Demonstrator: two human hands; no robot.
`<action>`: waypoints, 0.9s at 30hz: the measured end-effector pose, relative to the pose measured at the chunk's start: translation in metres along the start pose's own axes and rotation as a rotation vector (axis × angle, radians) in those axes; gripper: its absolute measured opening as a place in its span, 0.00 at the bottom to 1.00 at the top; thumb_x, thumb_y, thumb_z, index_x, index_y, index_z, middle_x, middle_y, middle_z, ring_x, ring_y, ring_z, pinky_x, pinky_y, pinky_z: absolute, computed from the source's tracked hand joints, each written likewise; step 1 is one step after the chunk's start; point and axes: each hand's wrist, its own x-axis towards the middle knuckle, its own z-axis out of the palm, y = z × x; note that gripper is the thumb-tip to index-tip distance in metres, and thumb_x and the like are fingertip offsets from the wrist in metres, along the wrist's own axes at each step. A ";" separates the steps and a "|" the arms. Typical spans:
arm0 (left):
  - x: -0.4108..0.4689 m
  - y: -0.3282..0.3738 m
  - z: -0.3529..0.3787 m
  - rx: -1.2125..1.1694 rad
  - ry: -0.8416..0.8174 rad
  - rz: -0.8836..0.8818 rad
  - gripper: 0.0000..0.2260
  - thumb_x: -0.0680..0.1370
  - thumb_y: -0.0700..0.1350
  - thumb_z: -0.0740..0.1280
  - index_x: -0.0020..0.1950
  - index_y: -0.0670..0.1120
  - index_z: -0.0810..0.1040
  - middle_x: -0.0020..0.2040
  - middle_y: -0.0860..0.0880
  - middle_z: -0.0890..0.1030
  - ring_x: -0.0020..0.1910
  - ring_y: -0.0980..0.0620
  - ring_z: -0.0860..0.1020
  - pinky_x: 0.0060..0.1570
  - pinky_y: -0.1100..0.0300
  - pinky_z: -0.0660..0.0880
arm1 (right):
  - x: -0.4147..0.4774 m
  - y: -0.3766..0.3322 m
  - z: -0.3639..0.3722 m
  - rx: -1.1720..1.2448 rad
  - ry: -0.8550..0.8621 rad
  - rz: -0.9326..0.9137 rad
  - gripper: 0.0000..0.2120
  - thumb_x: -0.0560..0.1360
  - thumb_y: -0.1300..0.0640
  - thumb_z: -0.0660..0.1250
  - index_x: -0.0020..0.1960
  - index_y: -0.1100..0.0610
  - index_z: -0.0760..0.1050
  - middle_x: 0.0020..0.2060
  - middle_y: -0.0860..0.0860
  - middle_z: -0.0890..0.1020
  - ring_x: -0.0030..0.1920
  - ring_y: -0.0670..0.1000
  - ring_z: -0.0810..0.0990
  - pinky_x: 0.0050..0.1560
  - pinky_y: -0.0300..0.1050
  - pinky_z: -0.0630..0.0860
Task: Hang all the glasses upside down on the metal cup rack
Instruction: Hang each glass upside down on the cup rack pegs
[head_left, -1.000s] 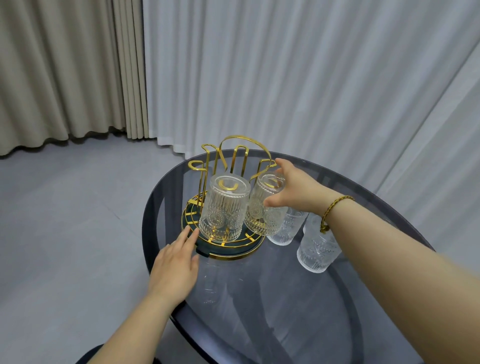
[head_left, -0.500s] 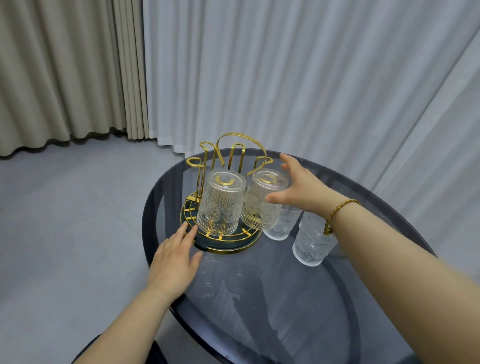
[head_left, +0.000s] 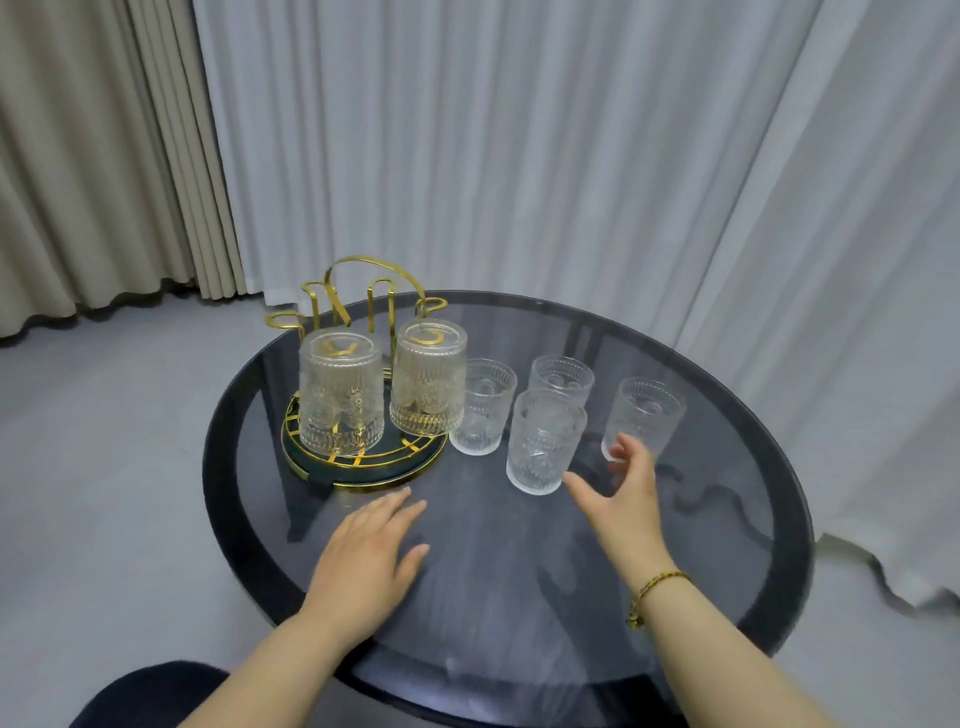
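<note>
- The right hand (head_left: 626, 499) has its fingers (head_left: 582, 486) spread and empty, palm turned toward the nearest upright glass (head_left: 543, 441); the thumb tip lies against or just in front of the base of the rightmost glass (head_left: 644, 418), and contact cannot be told.
- A gold bracelet (head_left: 655, 592) circles the right wrist.
- The left hand (head_left: 371, 556) lies flat, palm down, on the surface (head_left: 519, 597), fingers loosely spread and holding nothing, their tips just short of the rack's base.
- Four clear ribbed glasses stand mouth-up on the surface toward its middle and right: the nearest one, the rightmost one, a far glass (head_left: 562, 379) behind the nearest, and a left glass (head_left: 482, 408) just beside the rack.
- The metal cup rack (head_left: 363, 467) sits near the left edge of the surface: a round dark base with gold rings, gold wire prongs and a looped handle rising from it.
- Two glasses hang upside down on the rack's prongs: one inverted glass (head_left: 340, 392) at the front left, a second inverted glass (head_left: 428, 376) at the front right, close beside the left upright glass.
- The surface is a round dark glass top; pale curtains (head_left: 519, 156) hang behind it over a grey floor (head_left: 104, 467).
</note>
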 end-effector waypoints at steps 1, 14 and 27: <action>0.002 0.002 0.003 0.011 -0.022 -0.003 0.21 0.78 0.53 0.57 0.70 0.53 0.59 0.74 0.53 0.58 0.72 0.54 0.57 0.71 0.58 0.53 | 0.000 0.009 0.004 0.008 -0.059 0.053 0.38 0.64 0.59 0.74 0.68 0.57 0.57 0.65 0.57 0.67 0.63 0.52 0.67 0.65 0.46 0.64; 0.007 0.003 0.007 0.070 -0.053 -0.025 0.21 0.77 0.55 0.56 0.70 0.54 0.60 0.74 0.54 0.59 0.73 0.57 0.55 0.72 0.59 0.49 | 0.030 0.024 0.049 -0.293 -0.061 0.115 0.37 0.61 0.46 0.73 0.64 0.58 0.62 0.60 0.56 0.76 0.63 0.57 0.70 0.64 0.51 0.61; -0.007 -0.030 -0.027 -0.203 0.247 -0.188 0.10 0.76 0.42 0.64 0.56 0.46 0.77 0.61 0.47 0.77 0.63 0.49 0.72 0.64 0.55 0.66 | 0.029 -0.022 0.002 0.131 -0.108 -0.045 0.28 0.62 0.60 0.74 0.54 0.48 0.63 0.45 0.37 0.72 0.42 0.32 0.74 0.36 0.22 0.69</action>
